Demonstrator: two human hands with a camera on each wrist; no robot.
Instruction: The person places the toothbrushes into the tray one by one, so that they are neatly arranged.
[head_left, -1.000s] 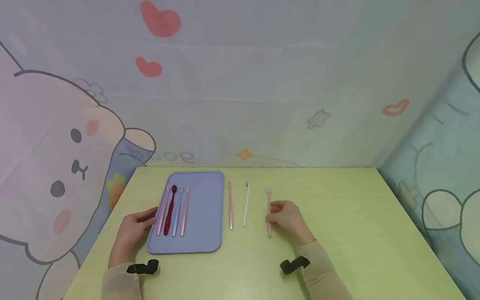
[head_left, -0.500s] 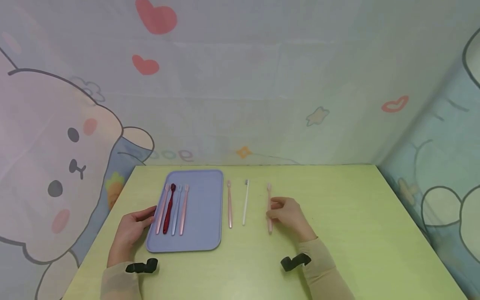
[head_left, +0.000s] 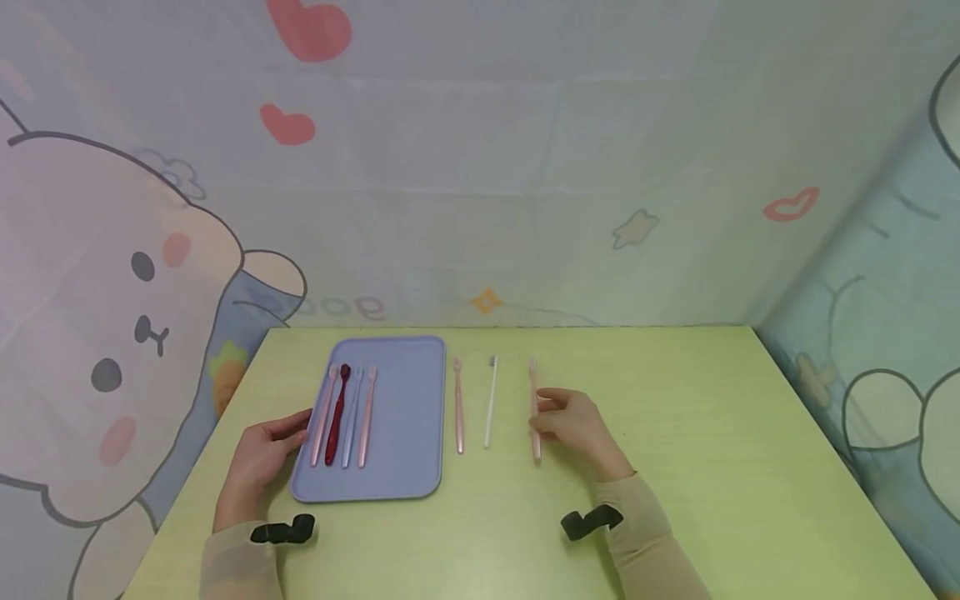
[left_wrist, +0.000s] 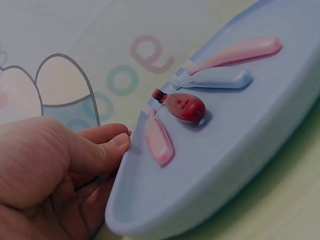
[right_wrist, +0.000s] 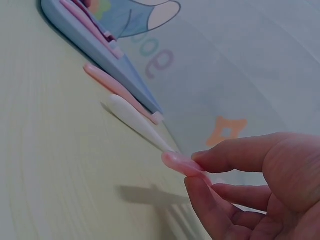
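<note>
My right hand [head_left: 573, 427] pinches a pink toothbrush [head_left: 534, 383] between thumb and fingertips, bristle end pointing away. In the right wrist view, the handle end of this toothbrush [right_wrist: 176, 162] sticks out past the fingertips, with a shadow on the table beside it. My left hand [head_left: 262, 462] holds the left rim of a blue-lavender tray [head_left: 408, 417], thumb at the edge. Lying side by side in the tray are a pink toothbrush [left_wrist: 159, 142], a dark red one [left_wrist: 185, 107], a light blue one [left_wrist: 215, 78] and another pink one [left_wrist: 240, 53].
Between tray and right hand, a pink toothbrush [head_left: 459, 408] and a white toothbrush [head_left: 491, 404] lie on the yellow-green table [head_left: 712, 467]. A printed cloth backdrop [head_left: 465, 167] rises behind the table's far edge. Black wrist mounts [head_left: 592, 522] sit on both sleeves.
The pink toothbrush in my right hand has shifted slightly away and to the left. My left hand stays at the tray's rim. The head view has tilted a little.
</note>
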